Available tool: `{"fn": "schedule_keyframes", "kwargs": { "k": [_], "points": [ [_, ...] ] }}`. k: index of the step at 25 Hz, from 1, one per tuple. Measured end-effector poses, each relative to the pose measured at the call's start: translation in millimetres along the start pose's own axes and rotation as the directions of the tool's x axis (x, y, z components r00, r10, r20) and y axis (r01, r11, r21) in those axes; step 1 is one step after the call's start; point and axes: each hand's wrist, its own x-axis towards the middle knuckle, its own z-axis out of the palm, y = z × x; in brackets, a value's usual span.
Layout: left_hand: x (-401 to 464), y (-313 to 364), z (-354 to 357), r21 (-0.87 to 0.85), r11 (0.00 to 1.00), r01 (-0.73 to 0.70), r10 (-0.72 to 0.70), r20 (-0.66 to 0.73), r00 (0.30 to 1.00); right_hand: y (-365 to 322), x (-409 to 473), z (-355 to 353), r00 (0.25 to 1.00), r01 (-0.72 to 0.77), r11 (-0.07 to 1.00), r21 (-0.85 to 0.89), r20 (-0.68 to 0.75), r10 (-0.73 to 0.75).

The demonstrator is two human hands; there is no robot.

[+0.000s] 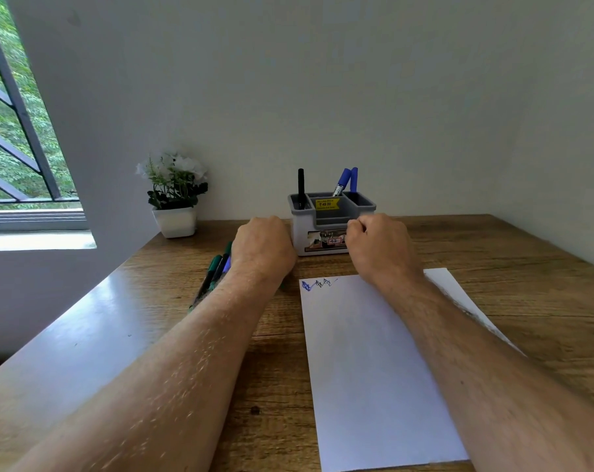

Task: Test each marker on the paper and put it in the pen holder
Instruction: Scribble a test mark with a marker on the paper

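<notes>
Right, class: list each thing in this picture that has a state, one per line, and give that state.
pen holder: upright, holding three markers
black marker: capped, standing in holder
blue markers: capped, leaning in holder
paper: flat, scribbled at top
loose markers: lying on desk
left hand: fingers curled
right hand: fingers curled

Pen holder (326,229): grey-and-white, compartmented, upright, between the two grips at the far edge. Black marker (301,187) stood in its left compartment; two blue markers (346,180) leaned in the rear one. Loose green and blue markers (214,270) lay left of the left grip. White paper (374,369) lay flat under the right grip's forearm, scribbles at its far-left corner.
</notes>
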Motion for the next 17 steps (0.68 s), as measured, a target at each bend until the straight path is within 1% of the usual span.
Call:
{"fn": "schedule_keyframes", "kwargs": {
  "k": [5,9,11,13,15,17],
  "points": [
    [0.0,-0.8,-12.8,-0.194,0.98,0.038,-0.06,-0.106,0.993,0.5,0.9,-0.2,1.0,0.008,1.0,-0.004,-0.005,-0.008],
    [-6.1,8.0,-23.8,-0.322,0.946,-0.04,-0.034,-0.223,0.974,-2.3,-1.3,-1.1,0.997,0.075,0.994,0.075,0.0,-0.076],
    [-12.2,15.5,-28.4,-0.423,0.903,-0.083,-0.043,-0.279,0.959,-5.1,-3.4,-1.6,0.992,0.125,0.977,0.171,-0.001,-0.127],
    [-17.2,21.9,-30.2,-0.489,0.863,-0.124,-0.049,-0.326,0.944,-8.1,-4.9,-2.2,0.99,0.137,0.943,0.302,-0.002,-0.143],
    [-20.6,26.1,-29.3,-0.531,0.832,-0.159,-0.054,-0.362,0.931,-10.7,-4.0,-3.8,0.996,0.068,0.889,0.453,0.022,-0.088],
    [-22.9,29.4,-26.6,-0.554,0.81,-0.193,-0.034,-0.373,0.927,-12.3,-2.3,-6.0,0.996,-0.032,0.802,0.596,0.083,-0.022]
  ]
}}
